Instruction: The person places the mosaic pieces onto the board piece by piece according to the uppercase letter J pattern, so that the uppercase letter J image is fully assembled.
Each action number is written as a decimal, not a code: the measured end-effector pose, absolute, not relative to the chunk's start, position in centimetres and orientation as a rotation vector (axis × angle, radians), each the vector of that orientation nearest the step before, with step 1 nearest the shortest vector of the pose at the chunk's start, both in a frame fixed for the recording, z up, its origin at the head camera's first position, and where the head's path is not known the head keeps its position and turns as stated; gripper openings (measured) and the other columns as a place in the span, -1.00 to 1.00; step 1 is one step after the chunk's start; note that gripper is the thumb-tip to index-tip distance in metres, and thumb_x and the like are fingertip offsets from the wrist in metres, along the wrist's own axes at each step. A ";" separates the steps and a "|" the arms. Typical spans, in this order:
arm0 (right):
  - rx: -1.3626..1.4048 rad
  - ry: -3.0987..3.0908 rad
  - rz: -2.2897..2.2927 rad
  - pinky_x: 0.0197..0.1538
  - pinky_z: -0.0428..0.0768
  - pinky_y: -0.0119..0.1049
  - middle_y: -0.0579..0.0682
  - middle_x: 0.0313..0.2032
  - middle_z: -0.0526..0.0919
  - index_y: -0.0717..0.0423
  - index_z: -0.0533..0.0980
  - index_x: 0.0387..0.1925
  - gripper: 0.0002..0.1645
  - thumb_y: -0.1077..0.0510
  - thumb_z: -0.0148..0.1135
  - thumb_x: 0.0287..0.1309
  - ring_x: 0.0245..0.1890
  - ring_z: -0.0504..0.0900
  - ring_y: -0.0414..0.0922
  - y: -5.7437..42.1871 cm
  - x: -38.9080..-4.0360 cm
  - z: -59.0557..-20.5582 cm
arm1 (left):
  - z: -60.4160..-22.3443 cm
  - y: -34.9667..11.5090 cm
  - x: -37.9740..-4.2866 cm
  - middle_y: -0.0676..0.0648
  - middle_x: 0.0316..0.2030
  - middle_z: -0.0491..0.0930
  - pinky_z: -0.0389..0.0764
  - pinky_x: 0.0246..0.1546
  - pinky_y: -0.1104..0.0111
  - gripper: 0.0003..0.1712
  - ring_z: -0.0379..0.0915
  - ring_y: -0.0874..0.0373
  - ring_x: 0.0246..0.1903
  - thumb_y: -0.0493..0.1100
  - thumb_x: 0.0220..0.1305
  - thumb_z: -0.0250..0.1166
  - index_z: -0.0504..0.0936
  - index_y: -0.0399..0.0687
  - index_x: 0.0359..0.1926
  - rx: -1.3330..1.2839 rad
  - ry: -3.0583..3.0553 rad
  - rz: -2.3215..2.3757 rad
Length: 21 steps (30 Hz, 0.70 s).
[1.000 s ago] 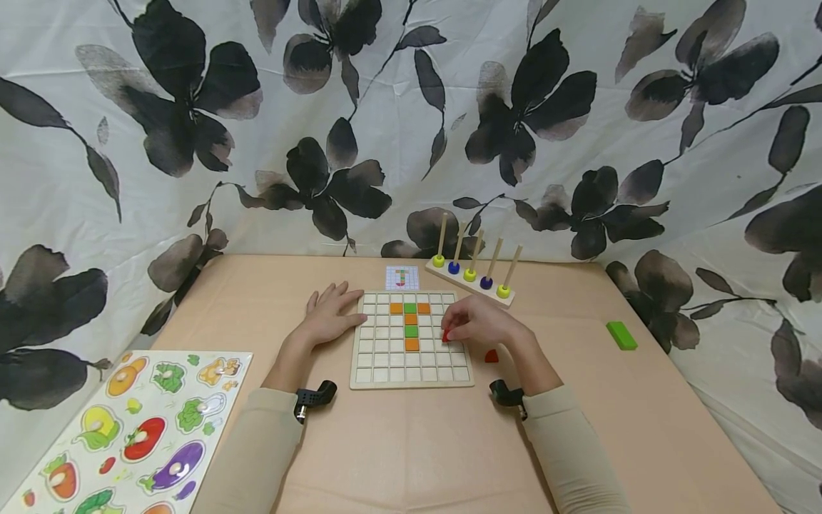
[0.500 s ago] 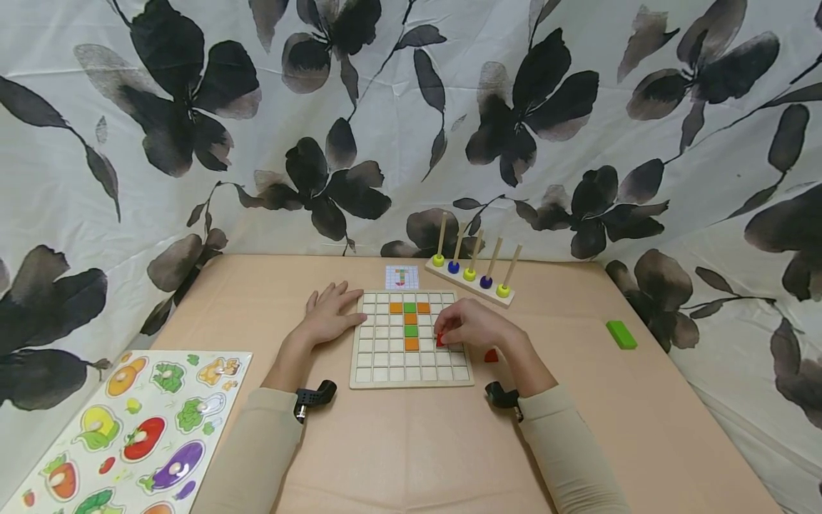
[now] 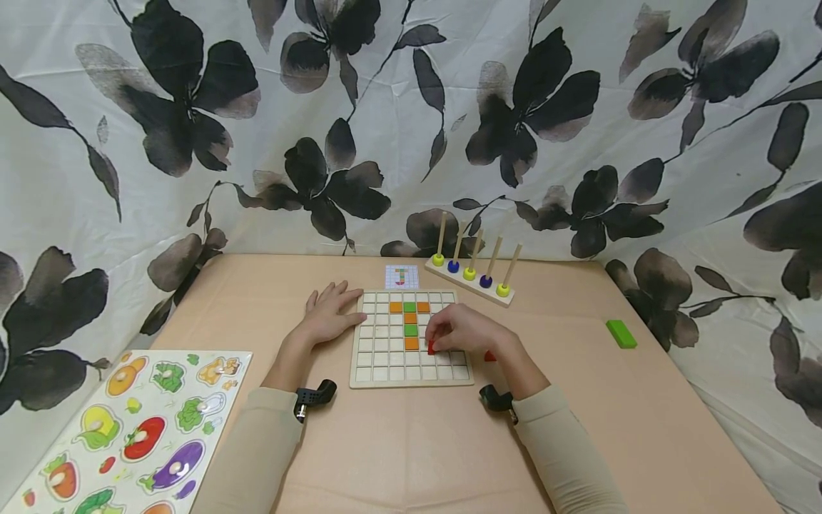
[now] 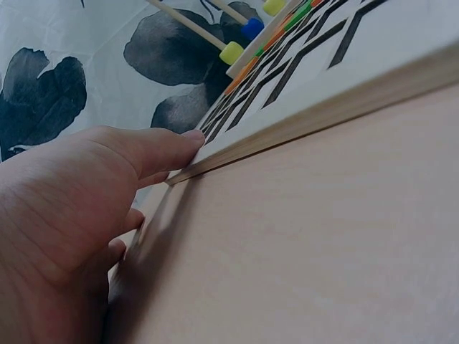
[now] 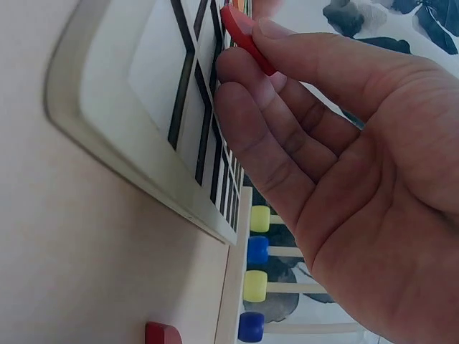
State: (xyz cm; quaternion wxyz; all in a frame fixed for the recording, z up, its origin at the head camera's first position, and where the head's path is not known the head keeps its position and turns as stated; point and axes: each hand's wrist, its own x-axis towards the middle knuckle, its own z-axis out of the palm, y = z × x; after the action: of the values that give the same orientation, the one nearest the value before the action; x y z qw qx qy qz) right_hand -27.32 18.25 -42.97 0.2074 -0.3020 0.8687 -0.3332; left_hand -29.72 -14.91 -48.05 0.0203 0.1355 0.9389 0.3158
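In the head view, a light wooden grid board (image 3: 379, 375) lies at the table's middle. Orange and green square tiles (image 3: 411, 331) form a T in its cells. My right hand (image 3: 472, 330) pinches a small red piece (image 5: 245, 39) between thumb and fingers, over the cells just right of the lowest orange tile. In the right wrist view the piece has a curved edge; whether it touches the board is unclear. My left hand (image 3: 330, 314) rests at the board's left side with fingers spread, its thumb (image 4: 179, 143) on the board's edge.
A second red piece (image 3: 490, 355) lies right of the board, partly behind my right wrist. Behind stand a patterned grid card (image 3: 402, 277) and a peg stand (image 3: 472, 280) with yellow and blue beads. A green block (image 3: 621, 334) lies far right, a vegetable puzzle board (image 3: 170, 355) front left.
My right hand has slid left across the board with the red piece, nearer to the lowest orange tile. The left hand has stayed in place.
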 end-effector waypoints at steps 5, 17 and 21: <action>-0.846 2.400 -0.924 -0.16 0.65 -0.32 -0.13 -0.34 0.73 0.06 0.73 -0.19 -0.86 0.30 0.43 0.25 -0.32 0.61 -0.14 18.1 -27.3 -43.0 | -48.0 -14.9 -29.7 -0.32 0.63 0.00 -0.47 0.56 -0.26 -0.23 -0.30 -0.33 0.64 0.16 0.40 0.29 0.39 0.02 0.53 0.418 2.911 0.977; -0.848 2.366 -0.922 -0.13 0.65 -0.32 -0.13 -0.34 0.74 0.04 0.74 -0.19 -0.85 0.31 0.44 0.24 -0.31 0.61 -0.13 17.4 -26.8 -42.9 | -48.0 -14.9 -29.7 -0.32 0.63 0.00 -0.47 0.56 -0.27 -0.22 -0.30 -0.34 0.64 0.16 0.39 0.30 0.39 0.01 0.53 0.411 2.907 0.974; -0.863 2.353 -0.925 -0.13 0.65 -0.32 -0.13 -0.32 0.73 0.05 0.74 -0.18 -0.85 0.31 0.44 0.24 -0.30 0.60 -0.13 17.1 -26.7 -42.9 | -48.1 -14.9 -29.9 -0.34 0.63 0.01 -0.45 0.55 -0.28 -0.22 -0.28 -0.36 0.64 0.16 0.40 0.29 0.39 0.01 0.53 0.418 2.916 0.958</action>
State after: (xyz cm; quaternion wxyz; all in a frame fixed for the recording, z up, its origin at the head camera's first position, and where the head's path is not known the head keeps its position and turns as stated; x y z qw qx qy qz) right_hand -26.75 17.06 -42.89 0.2331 -0.3142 0.8565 -0.3367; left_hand -29.85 -14.87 -48.07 0.0221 0.1348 0.9412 0.3091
